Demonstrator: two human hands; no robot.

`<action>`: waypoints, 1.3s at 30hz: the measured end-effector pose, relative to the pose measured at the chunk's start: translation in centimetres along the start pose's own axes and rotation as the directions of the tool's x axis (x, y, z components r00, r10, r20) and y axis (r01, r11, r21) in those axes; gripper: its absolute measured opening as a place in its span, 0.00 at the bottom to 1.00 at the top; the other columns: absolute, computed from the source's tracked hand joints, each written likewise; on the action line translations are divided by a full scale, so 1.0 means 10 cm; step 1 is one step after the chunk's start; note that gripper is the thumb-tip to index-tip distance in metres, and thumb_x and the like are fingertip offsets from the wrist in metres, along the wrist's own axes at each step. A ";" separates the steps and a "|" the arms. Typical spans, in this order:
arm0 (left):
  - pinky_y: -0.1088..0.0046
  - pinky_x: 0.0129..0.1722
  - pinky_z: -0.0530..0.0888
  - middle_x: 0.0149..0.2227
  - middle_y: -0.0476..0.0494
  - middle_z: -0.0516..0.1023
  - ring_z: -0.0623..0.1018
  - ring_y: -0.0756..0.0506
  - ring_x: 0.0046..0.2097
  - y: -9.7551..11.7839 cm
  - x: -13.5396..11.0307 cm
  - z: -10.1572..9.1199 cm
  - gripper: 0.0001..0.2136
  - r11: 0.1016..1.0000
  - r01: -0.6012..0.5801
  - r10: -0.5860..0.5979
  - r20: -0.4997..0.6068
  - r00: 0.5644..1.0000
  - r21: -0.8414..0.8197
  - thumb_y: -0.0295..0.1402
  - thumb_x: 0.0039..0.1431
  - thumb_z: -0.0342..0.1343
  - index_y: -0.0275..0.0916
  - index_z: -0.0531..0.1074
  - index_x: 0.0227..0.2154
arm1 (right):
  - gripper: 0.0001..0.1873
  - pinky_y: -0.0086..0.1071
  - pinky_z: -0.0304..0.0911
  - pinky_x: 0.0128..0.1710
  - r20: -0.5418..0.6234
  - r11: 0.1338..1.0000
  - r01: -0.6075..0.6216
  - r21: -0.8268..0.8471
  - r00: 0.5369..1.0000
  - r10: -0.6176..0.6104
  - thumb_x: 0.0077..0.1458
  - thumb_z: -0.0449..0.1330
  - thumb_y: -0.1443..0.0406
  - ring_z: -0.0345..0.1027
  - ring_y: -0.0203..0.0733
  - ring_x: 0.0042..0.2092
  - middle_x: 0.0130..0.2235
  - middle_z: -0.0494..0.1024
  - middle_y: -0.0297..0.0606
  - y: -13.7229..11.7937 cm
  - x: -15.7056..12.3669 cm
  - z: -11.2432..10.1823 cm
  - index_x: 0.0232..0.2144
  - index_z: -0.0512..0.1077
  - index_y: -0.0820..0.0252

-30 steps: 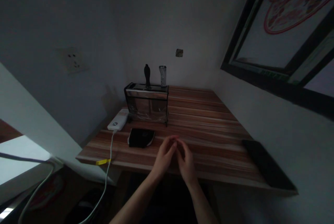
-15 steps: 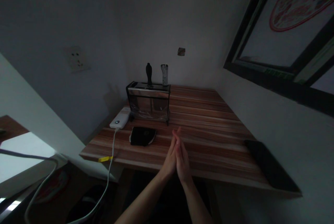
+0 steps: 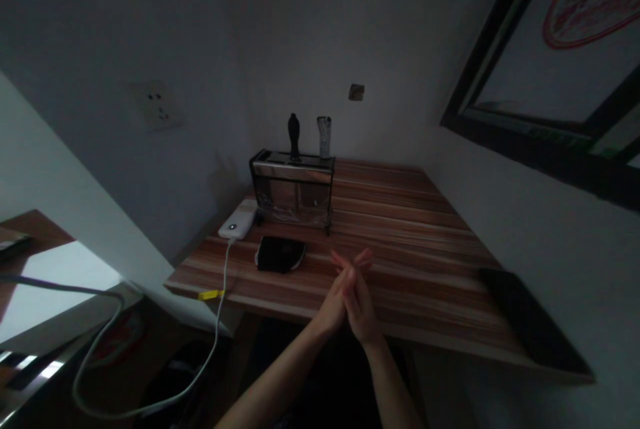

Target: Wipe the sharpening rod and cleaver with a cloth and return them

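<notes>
My left hand (image 3: pixel 333 306) and my right hand (image 3: pixel 362 312) are pressed together over the front of the wood-grain table (image 3: pixel 400 229). Their outstretched fingers cross between one another, with the tips pointing away on both sides. Neither hand holds any object. Left of them lies a small black pouch-like item (image 3: pixel 281 254) with a pale edge, not touched by either hand.
Behind the pouch stands a metal-framed rack (image 3: pixel 293 172) holding a black-handled item (image 3: pixel 294 136) and a silvery upright piece (image 3: pixel 325 137). A white power bank (image 3: pixel 239 221) has a white cable (image 3: pixel 224 282) hanging over the edge. A black flat object (image 3: pixel 533 322) lies right.
My fingers have slid from nearly palm-to-palm into a crossed, interlaced pose with the tips fanned apart. The view has shifted slightly, so the table things appear farther right. Those things have not moved.
</notes>
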State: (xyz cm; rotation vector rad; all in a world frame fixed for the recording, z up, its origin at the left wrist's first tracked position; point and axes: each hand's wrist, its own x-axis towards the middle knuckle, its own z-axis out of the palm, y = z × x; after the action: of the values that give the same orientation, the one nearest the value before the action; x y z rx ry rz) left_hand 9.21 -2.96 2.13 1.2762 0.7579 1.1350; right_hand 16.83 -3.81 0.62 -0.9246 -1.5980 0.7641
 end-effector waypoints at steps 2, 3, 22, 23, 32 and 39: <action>0.62 0.58 0.62 0.59 0.39 0.65 0.65 0.37 0.59 -0.01 0.00 0.00 0.25 0.999 -0.018 0.020 0.040 0.999 -0.048 0.46 0.61 0.41 0.37 0.64 0.56 | 0.26 0.44 0.54 0.57 -0.024 1.000 -0.005 -0.008 1.000 0.005 0.61 0.44 0.51 0.59 0.47 0.57 0.56 0.65 0.44 -0.01 -0.01 0.01 0.57 0.59 0.55; 0.62 0.58 0.62 0.59 0.39 0.65 0.65 0.37 0.59 -0.02 0.00 0.00 0.24 0.997 -0.028 0.032 0.050 0.998 -0.074 0.45 0.61 0.41 0.37 0.64 0.55 | 0.26 0.44 0.55 0.57 -0.032 1.000 -0.013 -0.003 0.999 0.013 0.61 0.44 0.52 0.59 0.47 0.56 0.56 0.66 0.44 -0.01 -0.01 0.01 0.57 0.59 0.55; 0.66 0.50 0.67 0.41 0.40 0.78 0.74 0.41 0.45 -0.10 0.00 0.05 0.18 1.000 -0.013 0.018 -0.170 0.985 0.026 0.45 0.58 0.46 0.36 0.74 0.37 | 0.23 0.41 0.55 0.57 -0.046 0.998 -0.049 0.029 0.998 0.050 0.63 0.41 0.54 0.61 0.44 0.56 0.54 0.69 0.42 -0.04 -0.04 0.00 0.52 0.65 0.57; 0.66 0.50 0.67 0.41 0.40 0.78 0.74 0.42 0.45 -0.10 0.00 0.05 0.18 1.000 -0.012 0.016 -0.161 0.987 0.023 0.45 0.58 0.46 0.36 0.74 0.37 | 0.23 0.41 0.55 0.57 -0.054 0.998 -0.053 0.023 0.997 0.054 0.63 0.41 0.55 0.61 0.44 0.55 0.53 0.69 0.42 -0.04 -0.04 0.00 0.52 0.65 0.57; 0.66 0.48 0.68 0.41 0.40 0.77 0.74 0.41 0.44 -0.06 0.00 0.06 0.20 1.000 -0.022 0.022 -0.101 0.995 0.010 0.48 0.57 0.46 0.36 0.73 0.37 | 0.22 0.41 0.56 0.56 -0.070 0.999 -0.045 -0.017 0.997 0.043 0.63 0.41 0.55 0.62 0.44 0.54 0.52 0.70 0.43 -0.03 -0.06 -0.01 0.52 0.65 0.57; 0.67 0.49 0.67 0.40 0.40 0.77 0.74 0.43 0.44 -0.05 0.01 0.06 0.18 0.999 -0.046 0.046 -0.072 0.996 0.005 0.45 0.59 0.45 0.36 0.72 0.37 | 0.23 0.40 0.56 0.56 -0.079 0.997 -0.075 0.012 0.994 0.076 0.63 0.42 0.53 0.62 0.43 0.54 0.52 0.70 0.43 -0.01 -0.07 -0.01 0.51 0.65 0.57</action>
State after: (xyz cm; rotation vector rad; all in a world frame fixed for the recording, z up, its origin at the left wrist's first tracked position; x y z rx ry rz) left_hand 9.90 -3.07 1.81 1.2666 0.7876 1.2234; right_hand 16.95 -4.45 0.38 -1.0015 -1.4962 0.7769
